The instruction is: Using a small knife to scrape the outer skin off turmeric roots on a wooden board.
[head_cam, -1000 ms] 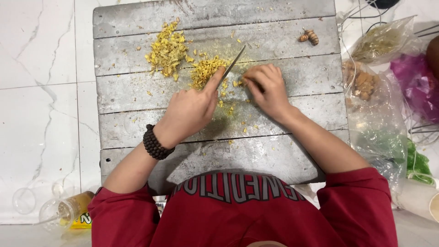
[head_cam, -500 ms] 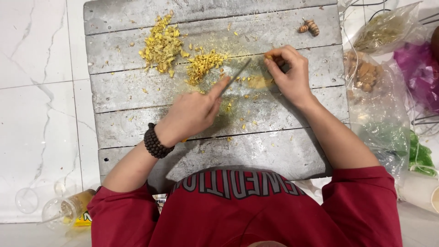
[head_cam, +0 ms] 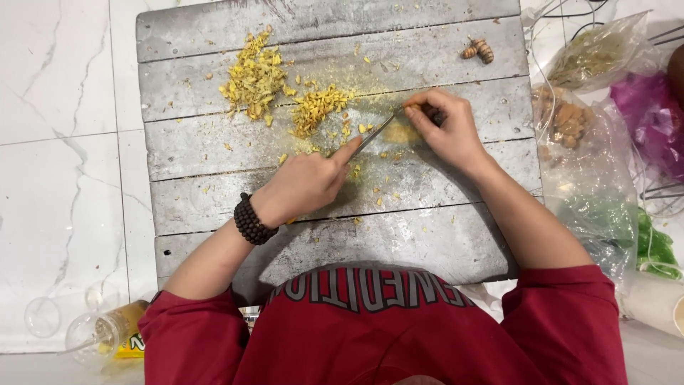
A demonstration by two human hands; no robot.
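My left hand (head_cam: pixel 306 182), with a dark bead bracelet on the wrist, grips a thin knife (head_cam: pixel 374 134), index finger laid along the blade. The knife tip reaches my right hand (head_cam: pixel 449 132), which pinches a small yellow root piece against the grey wooden board (head_cam: pixel 427 235). Two heaps of chopped yellow bits lie to the left of the blade: a larger pile (head_cam: pixel 256 78) and a smaller pile (head_cam: pixel 317 107). Loose yellow crumbs are scattered around both hands.
A whole small brown root (head_cam: pixel 479 50) lies at the board's far right. Clear plastic bags with brown roots (head_cam: pixel 570 125), a purple bag (head_cam: pixel 652 117) and green stuff (head_cam: pixel 652 246) crowd the right side. A plastic bottle (head_cam: pixel 107 331) lies on white tiles at the lower left.
My right hand slid to the right across the board with the piece it pinches. The knife in my left hand followed, its tip now farther from the chopped piles.
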